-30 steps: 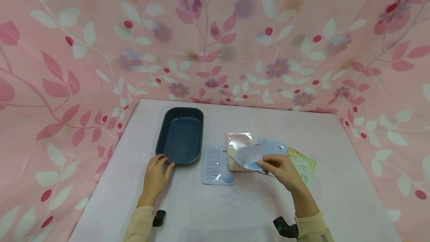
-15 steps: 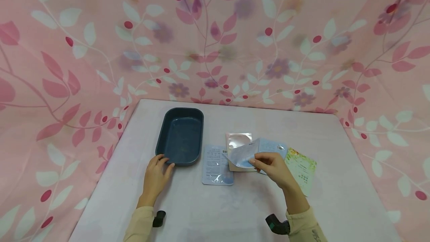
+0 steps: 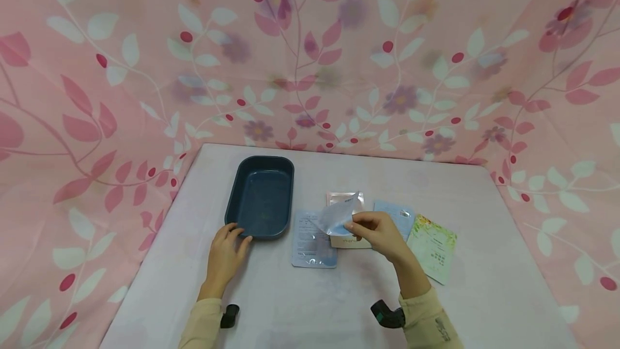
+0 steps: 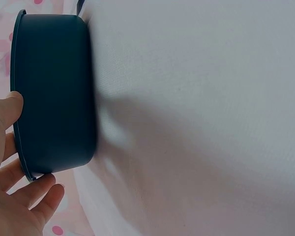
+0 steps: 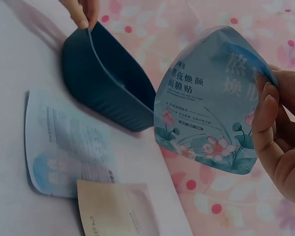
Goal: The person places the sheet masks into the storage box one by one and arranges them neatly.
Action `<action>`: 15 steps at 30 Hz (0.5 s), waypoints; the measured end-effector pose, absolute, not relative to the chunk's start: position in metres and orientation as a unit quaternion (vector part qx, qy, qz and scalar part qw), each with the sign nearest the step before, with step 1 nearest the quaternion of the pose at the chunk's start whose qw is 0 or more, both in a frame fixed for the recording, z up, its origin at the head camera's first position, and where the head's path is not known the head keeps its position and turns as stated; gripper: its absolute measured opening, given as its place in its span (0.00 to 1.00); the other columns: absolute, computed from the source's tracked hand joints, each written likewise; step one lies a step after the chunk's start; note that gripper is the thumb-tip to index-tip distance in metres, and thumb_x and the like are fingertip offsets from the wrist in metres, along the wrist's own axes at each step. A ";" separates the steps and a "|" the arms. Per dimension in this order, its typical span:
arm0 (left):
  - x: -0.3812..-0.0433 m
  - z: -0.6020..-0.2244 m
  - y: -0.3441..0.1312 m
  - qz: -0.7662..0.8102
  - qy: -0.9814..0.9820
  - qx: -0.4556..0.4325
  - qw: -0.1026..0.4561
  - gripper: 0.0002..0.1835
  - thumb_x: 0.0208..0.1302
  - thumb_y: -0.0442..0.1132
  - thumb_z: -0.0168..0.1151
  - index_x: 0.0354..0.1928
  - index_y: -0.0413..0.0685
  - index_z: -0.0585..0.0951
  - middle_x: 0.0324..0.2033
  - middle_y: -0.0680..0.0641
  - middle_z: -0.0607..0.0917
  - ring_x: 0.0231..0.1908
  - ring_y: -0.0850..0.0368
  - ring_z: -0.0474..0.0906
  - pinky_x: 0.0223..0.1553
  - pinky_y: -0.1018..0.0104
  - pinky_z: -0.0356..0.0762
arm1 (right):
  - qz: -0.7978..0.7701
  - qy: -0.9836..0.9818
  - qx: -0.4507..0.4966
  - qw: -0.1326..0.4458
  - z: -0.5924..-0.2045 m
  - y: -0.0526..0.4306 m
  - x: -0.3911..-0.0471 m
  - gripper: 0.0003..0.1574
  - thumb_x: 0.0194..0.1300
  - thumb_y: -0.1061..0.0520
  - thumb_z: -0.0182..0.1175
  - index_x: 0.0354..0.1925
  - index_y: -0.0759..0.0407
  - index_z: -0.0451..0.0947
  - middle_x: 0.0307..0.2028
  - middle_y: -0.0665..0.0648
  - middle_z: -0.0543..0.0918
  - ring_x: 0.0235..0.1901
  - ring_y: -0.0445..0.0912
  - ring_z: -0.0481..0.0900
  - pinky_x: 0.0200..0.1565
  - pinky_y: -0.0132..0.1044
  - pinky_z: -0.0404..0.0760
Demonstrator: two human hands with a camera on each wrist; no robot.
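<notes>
My right hand (image 3: 380,230) pinches a face-mask sachet (image 5: 206,108) midway between the tabletop's (image 3: 310,306) side edges; only the right wrist view reads "面膜贴". My left hand (image 3: 225,255) grips the tray (image 3: 263,198) toward the left edge.

Tray (image 3: 263,193), left of centre: dark teal-blue
Held packet (image 5: 201,118), centre: light blue; pink lotus, green leaves, dark lettering
Cream packet (image 3: 350,243), centre: cream below, silvery pink above
Flat blue packet (image 3: 314,249), lower centre: pale blue, dark print
Second blue packet (image 3: 398,218), right of centre: light blue
Green packet (image 3: 433,255), right: pale green, red-yellow floral top
Sleeves (image 3: 201,325): beige
Tablecloth (image 3: 300,303): off-white
Backdrop (image 3: 310,9): pink; white and pink leaves, red berries, purple flowers
</notes>
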State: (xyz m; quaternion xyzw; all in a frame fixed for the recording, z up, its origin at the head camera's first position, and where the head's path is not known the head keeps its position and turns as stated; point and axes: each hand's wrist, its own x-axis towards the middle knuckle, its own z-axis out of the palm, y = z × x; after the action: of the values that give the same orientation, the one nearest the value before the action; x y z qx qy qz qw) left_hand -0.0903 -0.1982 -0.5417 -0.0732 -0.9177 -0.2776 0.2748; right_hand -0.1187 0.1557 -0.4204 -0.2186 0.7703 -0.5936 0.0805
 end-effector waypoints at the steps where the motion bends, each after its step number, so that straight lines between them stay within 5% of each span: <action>1: -0.090 -0.542 -0.198 -0.277 -0.918 -0.073 0.275 0.16 0.48 0.34 0.73 0.37 0.29 0.81 0.43 0.30 0.79 0.47 0.33 0.74 0.46 0.41 0.73 | -0.594 0.770 -0.220 0.081 -0.420 0.154 -0.120 0.05 0.62 0.67 0.59 0.35 0.72 0.79 0.24 0.59 0.76 0.22 0.43 0.75 0.26 0.32 0.76; 15: -0.090 -0.543 -0.198 -0.281 -0.918 -0.070 0.271 0.16 0.48 0.33 0.73 0.37 0.29 0.81 0.43 0.30 0.79 0.48 0.33 0.74 0.47 0.40 0.73 | -0.599 0.749 -0.272 0.077 -0.416 0.131 -0.134 0.04 0.62 0.68 0.58 0.34 0.70 0.79 0.22 0.62 0.75 0.22 0.45 0.74 0.27 0.34 0.77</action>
State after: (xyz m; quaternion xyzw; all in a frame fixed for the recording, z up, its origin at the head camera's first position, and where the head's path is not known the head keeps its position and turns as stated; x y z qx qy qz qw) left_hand -0.0904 -0.1979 -0.5429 -0.0702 -0.9177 -0.2814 0.2714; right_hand -0.1345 0.1313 -0.4159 -0.2722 0.7490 -0.5991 0.0775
